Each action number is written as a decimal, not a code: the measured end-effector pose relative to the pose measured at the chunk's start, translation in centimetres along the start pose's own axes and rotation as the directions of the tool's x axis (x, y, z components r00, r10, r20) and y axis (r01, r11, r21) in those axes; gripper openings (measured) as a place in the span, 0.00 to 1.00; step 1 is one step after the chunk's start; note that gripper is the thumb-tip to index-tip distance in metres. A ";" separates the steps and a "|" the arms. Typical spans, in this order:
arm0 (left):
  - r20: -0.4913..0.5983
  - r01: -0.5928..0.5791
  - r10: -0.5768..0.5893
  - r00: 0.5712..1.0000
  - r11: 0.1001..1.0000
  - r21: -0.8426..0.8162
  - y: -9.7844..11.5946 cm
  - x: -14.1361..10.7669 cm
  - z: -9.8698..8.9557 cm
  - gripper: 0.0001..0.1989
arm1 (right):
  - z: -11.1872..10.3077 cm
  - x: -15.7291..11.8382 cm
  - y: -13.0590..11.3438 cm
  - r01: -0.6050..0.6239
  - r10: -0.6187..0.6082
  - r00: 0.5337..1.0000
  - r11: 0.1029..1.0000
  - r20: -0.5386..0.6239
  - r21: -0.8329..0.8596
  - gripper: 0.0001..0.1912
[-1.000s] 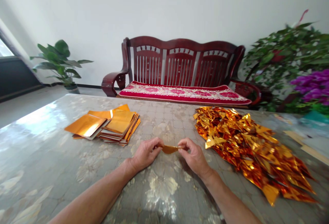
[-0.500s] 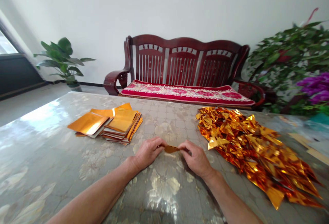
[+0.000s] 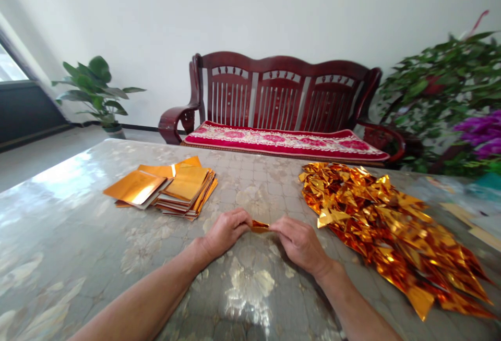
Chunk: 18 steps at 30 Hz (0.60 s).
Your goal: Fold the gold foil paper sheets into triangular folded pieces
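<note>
Between my two hands is a small folded piece of gold foil paper (image 3: 260,227), held just above the table. My left hand (image 3: 228,231) pinches its left end, and my right hand (image 3: 299,240) pinches its right end. The fingertips cover both ends of the piece. Left of my hands lies a loose stack of flat gold foil paper sheets (image 3: 185,184), some showing pale undersides. To the right spreads a large heap of folded gold foil pieces (image 3: 376,221) with pointed corners.
The table (image 3: 164,289) has a glossy, flower-patterned cover. Clear plastic and tan strips (image 3: 457,213) lie at its right edge. Beyond the table stands a dark red wooden bench (image 3: 277,93) with a red floral cushion (image 3: 285,140). Plants (image 3: 97,88) stand on both sides.
The foil piece has tilted and looks narrower, with an opening or crease showing along it. My right hand has turned and closed in slightly; my left hand has barely moved.
</note>
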<state>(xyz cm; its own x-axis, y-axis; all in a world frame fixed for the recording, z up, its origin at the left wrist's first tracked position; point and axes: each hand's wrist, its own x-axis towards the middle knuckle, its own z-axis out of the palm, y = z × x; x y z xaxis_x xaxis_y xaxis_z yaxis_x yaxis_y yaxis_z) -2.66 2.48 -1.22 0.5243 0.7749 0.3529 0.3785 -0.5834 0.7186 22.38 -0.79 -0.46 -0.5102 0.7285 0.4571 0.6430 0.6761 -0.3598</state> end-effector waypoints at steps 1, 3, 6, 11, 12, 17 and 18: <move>0.003 0.002 -0.002 1.000 1.000 -0.002 -0.1 0.0 0.0 0.07 | 0.0 0.0 0.0 0.010 -0.010 1.000 1.000 0.005 -0.005 0.16; 0.009 0.001 -0.001 1.000 1.000 -0.002 -0.1 -0.2 0.1 0.07 | -0.1 0.0 -0.1 0.018 -0.018 1.000 1.000 -0.003 0.001 0.14; 0.017 -0.016 0.016 1.000 1.000 0.015 -0.1 -0.3 0.1 0.07 | -0.1 0.3 -0.5 -0.001 0.001 1.000 1.000 -0.008 0.021 0.10; 0.046 -0.061 0.059 0.997 0.997 0.054 0.2 -0.3 0.0 0.09 | -0.3 0.6 -0.8 0.023 -0.023 0.999 1.000 0.030 0.003 0.09; 0.055 -0.064 0.060 0.997 0.996 0.068 0.2 -0.3 0.0 0.09 | -0.4 0.6 -0.8 0.029 -0.029 0.999 1.000 0.018 -0.003 0.09; 0.079 -0.067 0.052 0.996 0.977 0.202 0.3 -0.6 0.0 0.10 | 0.0 0.4 -0.7 0.025 -0.026 0.999 1.000 -0.032 -0.005 0.11; 0.080 -0.073 0.056 0.995 0.971 0.227 0.4 -0.6 0.0 0.11 | 0.1 0.4 -0.7 0.012 -0.012 0.999 1.000 -0.034 -0.004 0.11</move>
<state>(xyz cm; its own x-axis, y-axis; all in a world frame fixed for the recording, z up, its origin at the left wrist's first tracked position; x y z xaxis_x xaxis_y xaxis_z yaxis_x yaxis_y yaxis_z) -2.87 1.77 -1.18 0.6042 0.7189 0.3436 0.5021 -0.6784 0.5364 21.71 -0.97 -0.13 -0.4984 0.7158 0.4892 0.6391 0.6846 -0.3506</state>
